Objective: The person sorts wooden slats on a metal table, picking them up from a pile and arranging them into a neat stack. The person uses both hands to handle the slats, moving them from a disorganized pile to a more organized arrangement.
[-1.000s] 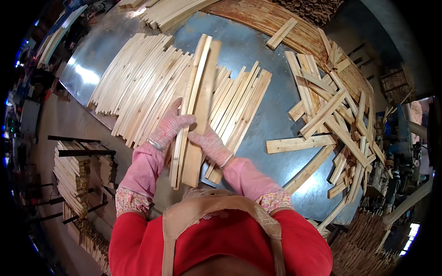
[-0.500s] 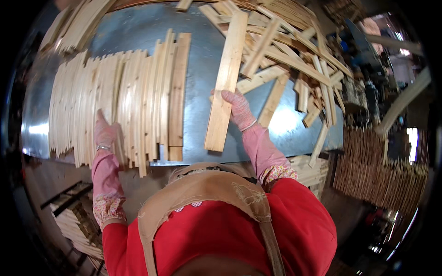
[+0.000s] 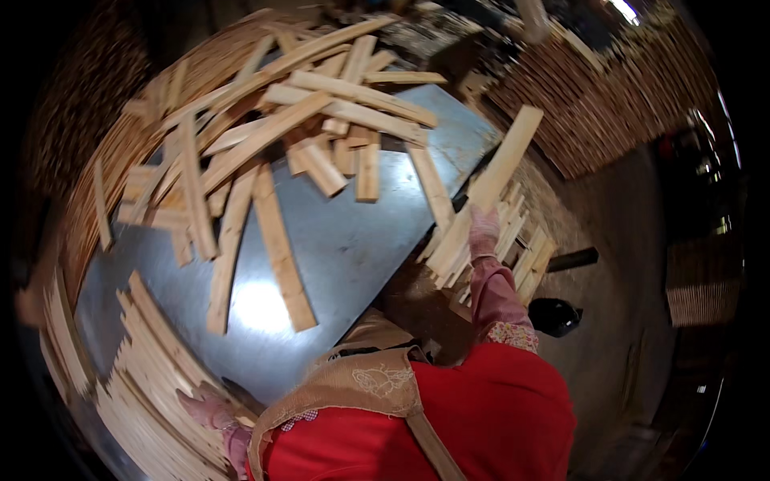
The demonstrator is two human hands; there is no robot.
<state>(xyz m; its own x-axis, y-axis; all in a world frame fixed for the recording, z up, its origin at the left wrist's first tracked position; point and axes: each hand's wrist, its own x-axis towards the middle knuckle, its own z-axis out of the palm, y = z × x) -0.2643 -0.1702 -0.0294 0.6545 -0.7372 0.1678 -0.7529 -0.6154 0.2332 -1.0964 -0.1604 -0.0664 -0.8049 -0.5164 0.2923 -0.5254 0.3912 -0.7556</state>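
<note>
My right hand (image 3: pixel 484 232), in a pink patterned glove, is closed round a pale wooden board (image 3: pixel 507 156). It holds this board out past the table's right edge, above a stack of similar wooden pieces (image 3: pixel 533 258). Whether the board touches the stack, I cannot tell. At the lower left, my gloved left hand (image 3: pixel 210 407) lies with its fingers stretched over a row of wooden strips (image 3: pixel 152 401) set side by side. Nothing shows in its grasp.
A jumbled heap of loose boards (image 3: pixel 313 120) covers the far part of the metal-topped table (image 3: pixel 361 240). Large stacks of thin wood (image 3: pixel 577 104) stand beyond on the right. A black rounded object (image 3: pixel 555 317) is near the small stack on the floor side.
The view has swung to the right. My right hand has carried the board from over the table to beyond its right edge. My left hand stays at the row of strips.
</note>
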